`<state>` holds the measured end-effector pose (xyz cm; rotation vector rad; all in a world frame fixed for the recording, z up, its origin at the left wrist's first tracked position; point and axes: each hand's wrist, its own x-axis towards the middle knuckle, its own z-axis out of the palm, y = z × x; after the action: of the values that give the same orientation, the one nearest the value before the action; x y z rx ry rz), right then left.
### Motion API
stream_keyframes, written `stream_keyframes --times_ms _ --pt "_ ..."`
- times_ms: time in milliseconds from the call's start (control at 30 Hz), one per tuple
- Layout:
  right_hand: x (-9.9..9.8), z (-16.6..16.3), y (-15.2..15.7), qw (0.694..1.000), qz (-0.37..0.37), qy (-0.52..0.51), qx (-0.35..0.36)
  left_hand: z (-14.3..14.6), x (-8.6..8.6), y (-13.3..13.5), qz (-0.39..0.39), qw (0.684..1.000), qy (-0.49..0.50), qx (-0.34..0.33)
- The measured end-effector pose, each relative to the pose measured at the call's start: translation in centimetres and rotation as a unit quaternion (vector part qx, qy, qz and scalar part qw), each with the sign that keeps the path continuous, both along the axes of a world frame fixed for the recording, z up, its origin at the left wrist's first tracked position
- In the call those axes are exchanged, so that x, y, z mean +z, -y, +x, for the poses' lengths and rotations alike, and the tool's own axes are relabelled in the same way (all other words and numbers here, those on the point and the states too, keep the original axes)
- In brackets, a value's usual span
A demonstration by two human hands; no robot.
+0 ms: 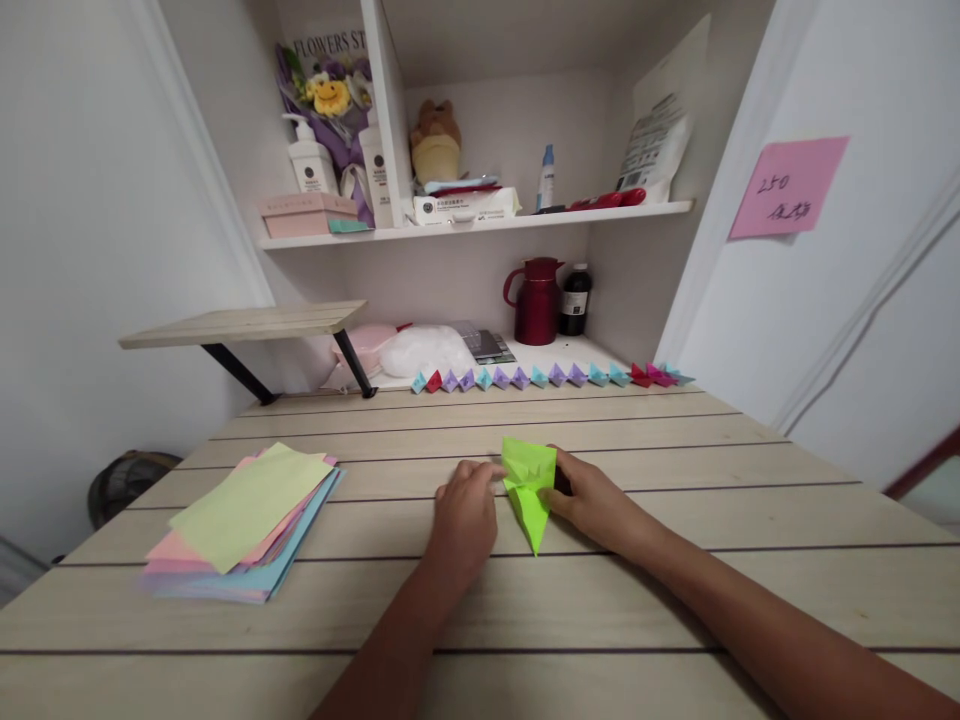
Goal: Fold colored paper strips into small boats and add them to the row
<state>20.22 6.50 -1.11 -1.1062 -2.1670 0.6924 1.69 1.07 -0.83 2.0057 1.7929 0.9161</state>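
Observation:
A bright green folded paper piece [529,487] lies on the wooden table [675,590], its point toward me. My left hand [465,515] pinches its left edge with fingers curled. From the other side, my right hand [589,500] grips the right edge, fingers pressed together on the paper. Both forearms reach in from the bottom of the view.
A stack of coloured paper sheets [244,520] lies at the table's left. A row of small folded paper pieces [547,377] lines the far edge. Behind stand a dark red jug [536,300], a dark bottle [576,298] and a shelf [480,222] with bottles and boxes. A small raised board [247,322] is at left.

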Motion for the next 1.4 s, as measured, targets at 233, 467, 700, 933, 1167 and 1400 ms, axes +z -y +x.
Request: stream_keyframes --times_ms 233,467,700,933,1167,1400 --pt "-0.3 -2.1 0.3 0.994 0.031 0.075 -0.077 0.4 -0.7 -0.9 -0.014 0.998 -0.059 0.036" --pt "-0.4 -2.7 0.3 0.984 0.044 0.123 -0.12 0.5 -0.5 -0.8 -0.036 0.996 -0.082 0.027" --pt "-0.8 -2.8 -0.1 0.98 0.044 0.151 -0.125 0.7 -0.3 -0.5 -0.03 0.997 -0.067 0.025" --pt "-0.9 -2.6 -0.2 0.982 0.037 0.145 -0.114 0.8 -0.4 -0.6 -0.026 0.997 -0.064 0.033" --pt "-0.7 -2.6 -0.1 0.987 0.034 0.121 -0.098 0.2 -0.9 -0.7 -0.018 0.999 -0.051 0.005" --pt "-1.0 -2.4 -0.2 0.989 0.019 0.099 -0.104 -0.4 -0.9 -0.9 -0.026 0.998 -0.055 -0.01"
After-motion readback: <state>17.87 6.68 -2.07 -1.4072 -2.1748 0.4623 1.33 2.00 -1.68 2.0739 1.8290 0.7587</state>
